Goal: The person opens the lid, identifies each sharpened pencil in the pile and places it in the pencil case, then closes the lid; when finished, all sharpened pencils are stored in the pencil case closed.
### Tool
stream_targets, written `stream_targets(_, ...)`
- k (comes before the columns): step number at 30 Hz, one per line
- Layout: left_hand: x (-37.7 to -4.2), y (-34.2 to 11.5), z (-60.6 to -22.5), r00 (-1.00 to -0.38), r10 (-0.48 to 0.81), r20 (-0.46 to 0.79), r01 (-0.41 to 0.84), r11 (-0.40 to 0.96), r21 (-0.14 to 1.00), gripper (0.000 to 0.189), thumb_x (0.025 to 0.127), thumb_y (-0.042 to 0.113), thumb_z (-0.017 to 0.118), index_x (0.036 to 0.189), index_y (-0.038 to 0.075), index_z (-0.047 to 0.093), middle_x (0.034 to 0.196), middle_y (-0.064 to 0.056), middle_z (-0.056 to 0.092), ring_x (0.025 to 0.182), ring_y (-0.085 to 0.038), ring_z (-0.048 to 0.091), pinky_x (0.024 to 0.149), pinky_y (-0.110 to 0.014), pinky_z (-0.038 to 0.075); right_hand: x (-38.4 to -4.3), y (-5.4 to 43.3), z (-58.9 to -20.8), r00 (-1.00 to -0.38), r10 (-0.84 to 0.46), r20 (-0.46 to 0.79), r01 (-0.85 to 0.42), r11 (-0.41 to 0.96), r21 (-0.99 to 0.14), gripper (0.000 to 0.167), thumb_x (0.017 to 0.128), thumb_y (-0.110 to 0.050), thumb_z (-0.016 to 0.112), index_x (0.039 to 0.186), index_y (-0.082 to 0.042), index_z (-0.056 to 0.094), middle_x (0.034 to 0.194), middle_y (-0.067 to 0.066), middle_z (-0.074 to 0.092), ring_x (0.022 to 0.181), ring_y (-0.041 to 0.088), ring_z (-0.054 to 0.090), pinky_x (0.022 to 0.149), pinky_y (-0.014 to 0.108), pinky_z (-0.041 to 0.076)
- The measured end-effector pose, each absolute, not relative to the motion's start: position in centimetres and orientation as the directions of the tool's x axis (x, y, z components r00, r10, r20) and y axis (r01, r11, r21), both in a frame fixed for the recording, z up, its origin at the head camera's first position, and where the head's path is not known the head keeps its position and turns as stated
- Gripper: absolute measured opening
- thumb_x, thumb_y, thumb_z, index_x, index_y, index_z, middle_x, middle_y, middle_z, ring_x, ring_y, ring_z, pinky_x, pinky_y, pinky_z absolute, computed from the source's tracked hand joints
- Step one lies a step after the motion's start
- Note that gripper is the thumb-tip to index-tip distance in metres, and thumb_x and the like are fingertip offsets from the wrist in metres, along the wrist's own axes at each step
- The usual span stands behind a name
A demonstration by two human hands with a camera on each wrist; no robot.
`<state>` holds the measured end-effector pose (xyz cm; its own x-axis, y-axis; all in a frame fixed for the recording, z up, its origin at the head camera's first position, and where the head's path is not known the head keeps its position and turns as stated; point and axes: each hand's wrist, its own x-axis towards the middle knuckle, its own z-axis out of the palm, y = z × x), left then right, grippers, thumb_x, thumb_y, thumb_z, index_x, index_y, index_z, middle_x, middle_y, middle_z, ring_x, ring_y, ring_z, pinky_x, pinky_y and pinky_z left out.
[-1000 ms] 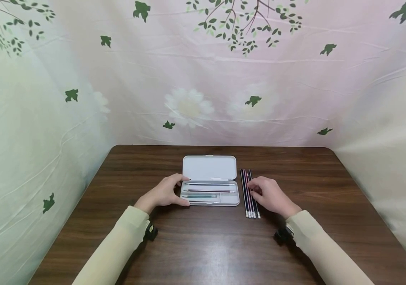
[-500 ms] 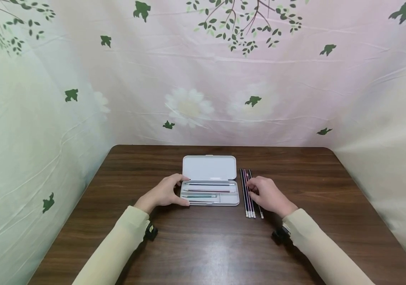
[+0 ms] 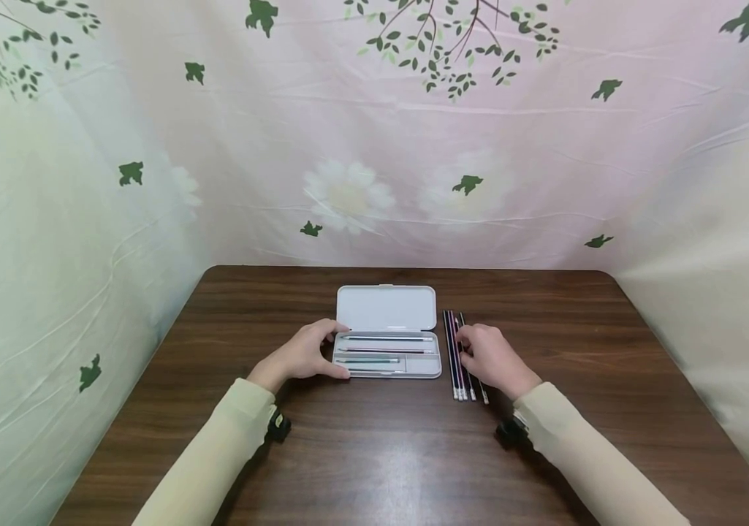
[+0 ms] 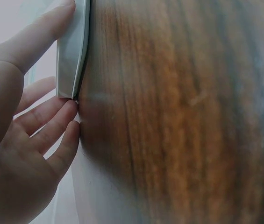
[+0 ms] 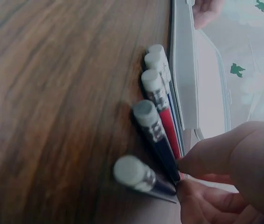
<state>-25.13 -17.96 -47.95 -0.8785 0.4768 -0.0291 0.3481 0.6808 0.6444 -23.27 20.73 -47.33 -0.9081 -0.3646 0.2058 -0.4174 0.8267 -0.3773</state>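
A white pencil case (image 3: 423, 367) lies with its lid (image 3: 386, 308) folded back. Pencils sit in its long compartments, and a short greenish piece (image 3: 367, 360) lies in the front one. My left hand (image 3: 302, 356) holds the case's left end, thumb at the front edge and fingers round the side and back. To the right of the case, several pencils (image 3: 450, 351) lie side by side, eraser ends toward me. Over them my right hand (image 3: 495, 358) pinches a dark pencil (image 5: 159, 140) between thumb and fingertip. Another dark pencil (image 5: 143, 179) is splayed apart beside it.
All of it rests on a brown wood-grain table (image 3: 374, 453). Printed cloth (image 3: 374, 146) with leaves and flowers hangs behind and on both sides. A dark wrist camera (image 3: 511, 432) is strapped at the right wrist, another (image 3: 278, 425) at the left.
The eraser end of the outermost pencil has swung right, away from the row, and the one beside it has shifted slightly right. My right hand has moved a little left; the left hand stays put.
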Motion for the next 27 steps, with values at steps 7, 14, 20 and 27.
stream_targets(7, -25.1, -18.0, -47.9, -0.877, 0.480, -0.030, 0.352, 0.683, 0.640, 0.087, 0.072, 0.043, 0.098, 0.143, 0.012, 0.059, 0.131, -0.002, 0.062, 0.117, -0.021, 0.056, 0.103, -0.043, 0.047, -23.3, 20.2, -47.3, -0.907, -0.367, 0.206, -0.417, 0.852, -0.318, 0.020, 0.080, 0.001, 0.075, 0.100, 0.003, 0.072, 0.084, 0.011, 0.067, 0.077, 0.024, 0.063, 0.069, 0.043, 0.056)
stream_targets(14, -25.2, -18.0, -47.9, -0.878, 0.478, -0.038, 0.346, 0.687, 0.638, 0.087, 0.072, 0.044, 0.098, 0.143, 0.013, 0.059, 0.132, -0.001, 0.062, 0.118, -0.021, 0.056, 0.103, -0.043, 0.047, -23.2, 19.7, -47.5, -0.926, -0.307, 0.218, -0.364, 0.879, -0.308, 0.019, 0.076, 0.001, 0.077, 0.093, 0.002, 0.070, 0.083, 0.014, 0.068, 0.078, 0.031, 0.067, 0.069, 0.048, 0.058)
stream_targets(20, -25.2, -17.9, -47.9, -0.878, 0.477, -0.040, 0.346, 0.690, 0.636, 0.087, 0.072, 0.045, 0.098, 0.143, 0.014, 0.059, 0.132, -0.001, 0.062, 0.117, -0.021, 0.056, 0.103, -0.042, 0.047, -23.0, 19.6, -47.2, -0.943, -0.243, 0.226, -0.309, 0.891, -0.333, 0.014, 0.073, 0.001, 0.075, 0.081, -0.002, 0.063, 0.074, 0.011, 0.063, 0.070, 0.030, 0.062, 0.064, 0.049, 0.055)
stream_targets(27, -25.1, -17.9, -47.9, -0.879, 0.476, -0.039, 0.345, 0.689, 0.637, 0.087, 0.072, 0.043, 0.098, 0.143, 0.013, 0.059, 0.130, -0.002, 0.062, 0.117, -0.021, 0.056, 0.103, -0.042, 0.047, -22.8, 19.8, -46.5, -0.938, -0.253, 0.235, -0.327, 0.870, -0.369, 0.015, 0.076, -0.002, 0.076, 0.090, 0.001, 0.071, 0.079, 0.009, 0.067, 0.075, 0.027, 0.064, 0.071, 0.047, 0.055)
